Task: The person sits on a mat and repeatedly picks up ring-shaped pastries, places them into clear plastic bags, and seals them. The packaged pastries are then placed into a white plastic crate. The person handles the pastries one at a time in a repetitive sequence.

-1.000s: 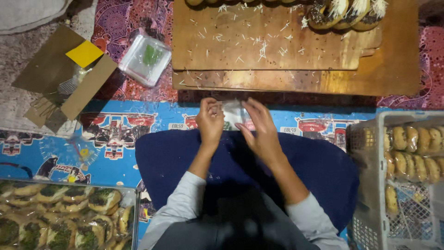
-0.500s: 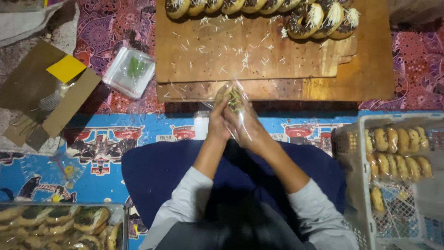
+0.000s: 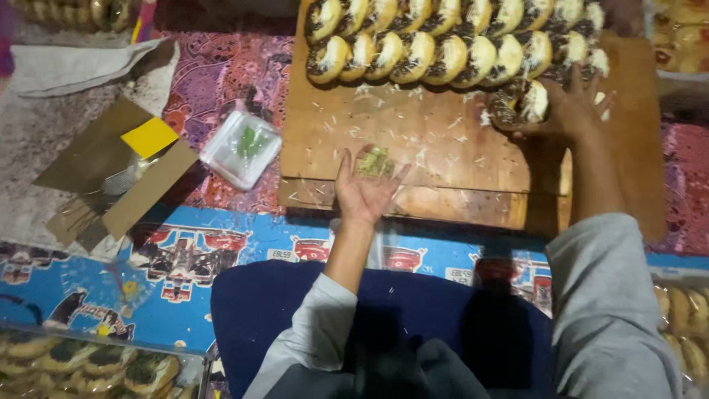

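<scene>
- Reaching across the wooden board (image 3: pixel 413 148), the right hand (image 3: pixel 580 107) grasps 1 chocolate-topped bun (image 3: pixel 521 103) below the bun rows (image 3: pixel 443 37).
- Left hand (image 3: pixel 367 188) lies palm-up and unclenched, cradling green sprinkles (image 3: pixel 375 161).
- Lifting the bun cleanly likely calls for a gentle grip.

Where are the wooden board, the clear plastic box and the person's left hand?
wooden board (image 3: pixel 413 148), head view, bare middle.
clear plastic box (image 3: pixel 241 148), head view, lid centre.
left hand (image 3: pixel 365 188), head view, palm.
</scene>
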